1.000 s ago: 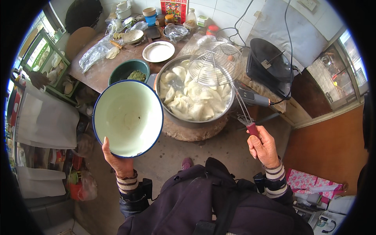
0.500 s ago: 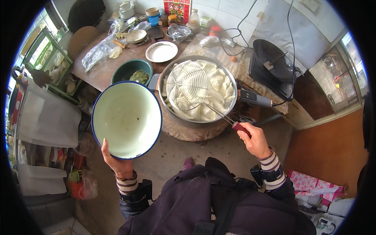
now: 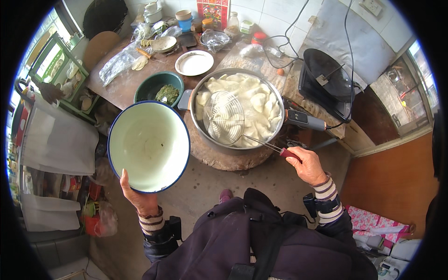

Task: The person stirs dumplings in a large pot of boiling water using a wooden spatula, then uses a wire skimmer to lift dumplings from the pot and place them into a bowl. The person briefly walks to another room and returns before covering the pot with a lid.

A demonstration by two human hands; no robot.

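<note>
A worn brown table [image 3: 156,66] stands below a white-tiled wall [image 3: 276,11]; before it, a rough, round wooden block [image 3: 224,161] bears a grey metal pan [image 3: 209,140] of pale dumplings [image 3: 259,105]. The left hand [image 3: 141,199] clamps a round, blue-rimmed enamel bowl [image 3: 149,144]; the right hand [image 3: 306,166], fingers closed, grips a red-handled, domed wire skimmer [image 3: 224,119] within the pan.

The brown surface [image 3: 163,61] has 1 white plate [image 3: 194,63], 1 green bowl [image 3: 143,90] and some clear plastic [image 3: 115,66] on it. 1 big pot [image 3: 233,150] sits on a round stand [image 3: 224,162].
</note>
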